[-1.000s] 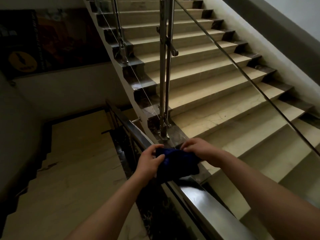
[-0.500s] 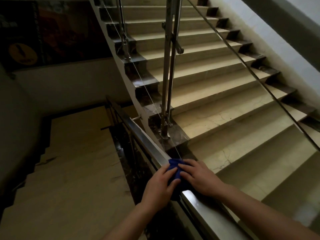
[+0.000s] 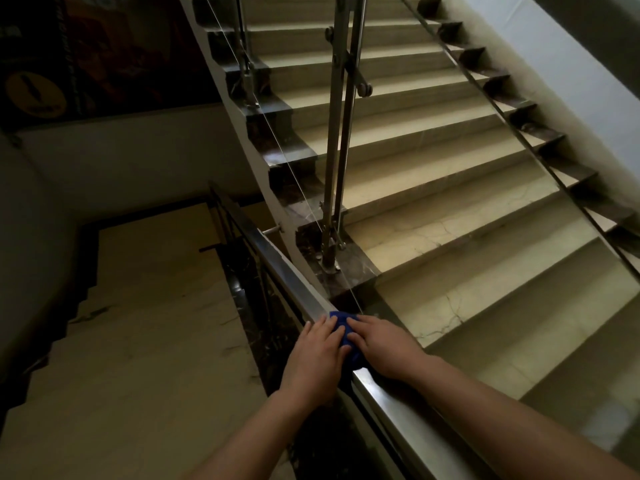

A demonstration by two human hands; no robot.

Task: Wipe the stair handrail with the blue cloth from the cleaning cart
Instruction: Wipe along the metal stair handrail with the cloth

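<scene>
Both hands, left [image 3: 317, 355] and right [image 3: 384, 348], had flattened the blue cloth [image 3: 343, 327] onto the handrail [image 3: 287, 271], grips pressing it; wiping could begin.

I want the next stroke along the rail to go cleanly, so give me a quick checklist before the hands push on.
1. Blue cloth lies on the handrail: ok.
2. Left hand presses on the cloth: ok.
3. Right hand presses on the cloth: ok.
4. Rail ahead free of objects: ok.
5. Cloth wraps under the rail: cannot tell.
6. Rail behind the hands wiped clean: cannot tell.
</scene>
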